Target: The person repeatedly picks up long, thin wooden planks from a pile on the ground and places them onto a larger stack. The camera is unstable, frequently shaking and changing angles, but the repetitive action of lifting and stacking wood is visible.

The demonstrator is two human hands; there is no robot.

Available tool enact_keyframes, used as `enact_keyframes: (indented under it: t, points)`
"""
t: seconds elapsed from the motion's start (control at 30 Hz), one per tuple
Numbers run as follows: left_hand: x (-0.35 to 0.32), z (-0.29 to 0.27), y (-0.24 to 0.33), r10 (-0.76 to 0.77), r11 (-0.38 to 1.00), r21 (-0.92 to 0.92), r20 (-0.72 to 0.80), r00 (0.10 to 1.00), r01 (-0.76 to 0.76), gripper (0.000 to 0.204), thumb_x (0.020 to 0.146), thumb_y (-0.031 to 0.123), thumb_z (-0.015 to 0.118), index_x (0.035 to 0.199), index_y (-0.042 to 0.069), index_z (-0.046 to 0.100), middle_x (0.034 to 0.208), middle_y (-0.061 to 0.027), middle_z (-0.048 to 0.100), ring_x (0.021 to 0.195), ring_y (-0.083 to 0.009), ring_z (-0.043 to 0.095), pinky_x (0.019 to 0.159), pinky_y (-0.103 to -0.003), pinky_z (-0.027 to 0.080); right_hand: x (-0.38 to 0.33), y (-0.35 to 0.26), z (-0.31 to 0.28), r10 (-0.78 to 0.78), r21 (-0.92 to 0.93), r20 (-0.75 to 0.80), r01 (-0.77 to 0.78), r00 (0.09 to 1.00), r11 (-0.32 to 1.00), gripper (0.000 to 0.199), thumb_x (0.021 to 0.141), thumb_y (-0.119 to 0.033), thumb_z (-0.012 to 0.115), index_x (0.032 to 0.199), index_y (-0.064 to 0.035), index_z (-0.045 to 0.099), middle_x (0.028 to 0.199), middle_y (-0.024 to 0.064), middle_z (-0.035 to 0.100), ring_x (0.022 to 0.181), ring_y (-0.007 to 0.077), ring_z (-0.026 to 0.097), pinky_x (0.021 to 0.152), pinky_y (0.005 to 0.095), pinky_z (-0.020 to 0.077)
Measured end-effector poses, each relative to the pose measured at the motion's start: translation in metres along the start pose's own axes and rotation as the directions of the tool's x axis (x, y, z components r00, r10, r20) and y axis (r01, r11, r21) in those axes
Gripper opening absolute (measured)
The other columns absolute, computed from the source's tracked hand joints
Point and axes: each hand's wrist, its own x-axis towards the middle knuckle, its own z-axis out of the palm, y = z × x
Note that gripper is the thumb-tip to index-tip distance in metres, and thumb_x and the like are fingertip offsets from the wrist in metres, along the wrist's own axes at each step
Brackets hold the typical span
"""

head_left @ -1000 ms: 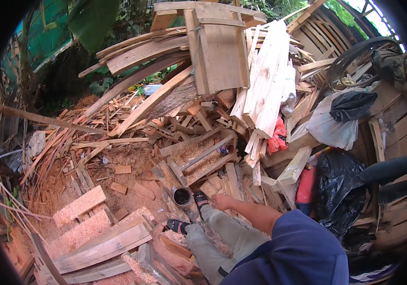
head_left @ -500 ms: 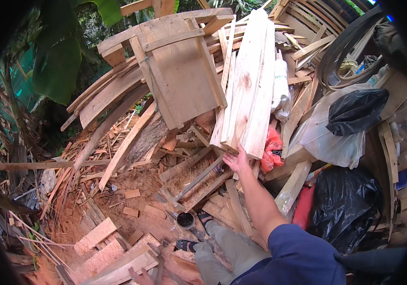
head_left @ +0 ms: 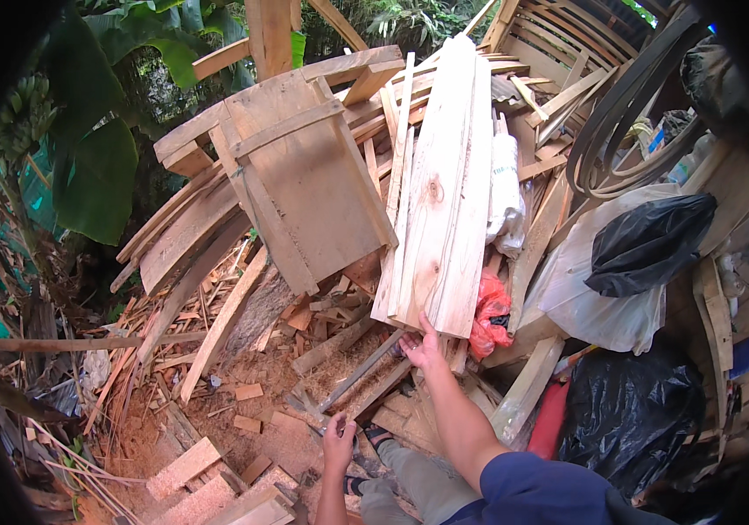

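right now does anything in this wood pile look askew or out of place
Yes. The pale planks the right hand touches lean loosely on the heap, and a boxy wooden frame sits tilted on slanting boards. A red bag is wedged beneath.

It is daytime outside, with big green leaves (head_left: 94, 175) on the far left, reddish dirt ground (head_left: 252, 411) covered in wood scraps, a wooden pallet (head_left: 296, 175) leaning far back, and black bags (head_left: 646, 245) on the right.
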Motion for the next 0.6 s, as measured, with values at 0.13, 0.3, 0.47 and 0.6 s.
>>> enact_keyframes:
  t: [0.13, 0.3, 0.47, 0.6]
  points:
    - [0.014, 0.020, 0.022, -0.002, 0.999, -0.036, 0.071, 0.997, 0.005, 0.033, 0.093, 0.015, 0.062, 0.121, -0.001, 0.057, 0.115, -0.0101, 0.063, 0.106, -0.0173, 0.060, 0.093, -0.030, 0.047, -0.017, -0.009, 0.000, -0.009, -0.069, 0.070, 0.013, 0.997, 0.998, 0.070, 0.073, -0.037, 0.084, 0.126, -0.0092, 0.048, 0.110, 0.0120, 0.046, 0.102, 0.0283, 0.047, 0.100, 0.0460, 0.0415]
    - [0.040, 0.066, 0.063, 0.033, 0.967, -0.255, 0.210, 0.977, 0.022, 0.047, 0.092, 0.019, 0.065, 0.130, -0.003, 0.049, 0.124, -0.0142, 0.058, 0.112, -0.0187, 0.057, 0.097, -0.029, 0.044, -0.040, -0.013, -0.008, -0.130, -0.021, 0.153, 0.135, 0.980, 0.991, 0.053, 0.081, -0.032, 0.078, 0.118, -0.0048, 0.052, 0.110, 0.0138, 0.053, 0.101, 0.0264, 0.053, 0.096, 0.0448, 0.0450]
    - [0.045, 0.106, 0.123, -0.005, 0.918, -0.385, 0.231, 0.973, 0.096, 0.084, 0.085, 0.026, 0.074, 0.145, -0.003, 0.023, 0.135, -0.0247, 0.047, 0.121, -0.0251, 0.052, 0.101, -0.034, 0.042, -0.099, -0.009, -0.017, -0.113, -0.049, 0.186, 0.124, 0.976, 0.991, 0.043, 0.085, -0.034, 0.073, 0.114, -0.0075, 0.056, 0.107, 0.0114, 0.057, 0.097, 0.0235, 0.054, 0.092, 0.0415, 0.0462]
    - [0.031, 0.125, 0.125, -0.031, 0.822, -0.556, 0.176, 0.984, 0.125, 0.089, 0.080, 0.020, 0.079, 0.144, -0.002, 0.021, 0.133, -0.0239, 0.048, 0.116, -0.0239, 0.055, 0.093, -0.033, 0.047, -0.159, 0.005, -0.035, 0.030, -0.141, 0.263, 0.008, 0.964, 0.990, 0.034, 0.091, -0.035, 0.067, 0.113, -0.0092, 0.059, 0.100, 0.0081, 0.063, 0.092, 0.0192, 0.058, 0.087, 0.0368, 0.0475]
